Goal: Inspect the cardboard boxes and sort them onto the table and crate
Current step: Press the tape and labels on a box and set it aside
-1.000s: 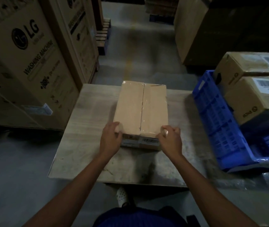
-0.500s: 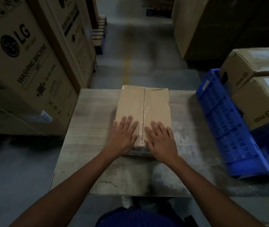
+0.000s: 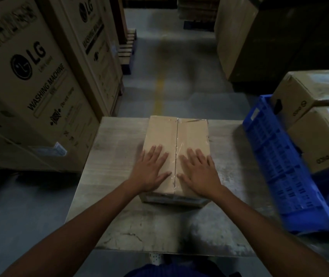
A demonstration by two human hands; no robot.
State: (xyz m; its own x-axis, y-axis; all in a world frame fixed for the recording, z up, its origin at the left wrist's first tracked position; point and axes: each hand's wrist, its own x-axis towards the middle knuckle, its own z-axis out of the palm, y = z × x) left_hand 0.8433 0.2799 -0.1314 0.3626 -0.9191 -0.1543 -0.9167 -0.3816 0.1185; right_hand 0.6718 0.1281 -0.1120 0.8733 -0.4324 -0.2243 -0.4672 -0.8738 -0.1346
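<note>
2 hands, left [image 3: 151,171] and right [image 3: 199,172], lie flat, fingers straight, on box [image 3: 176,140] on tabletop [image 3: 111,176]. Advice: press evenly beside taped seam [image 3: 177,148], feel for give.

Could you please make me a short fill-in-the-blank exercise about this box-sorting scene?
1. The left hand and the right hand lie flat on the ____ of the box.
2. The crate to the right of the table is ____ in colour.
3. The tall carton on the left reads "WASHING ____".
Missing words: top; blue; MACHINE.
</note>
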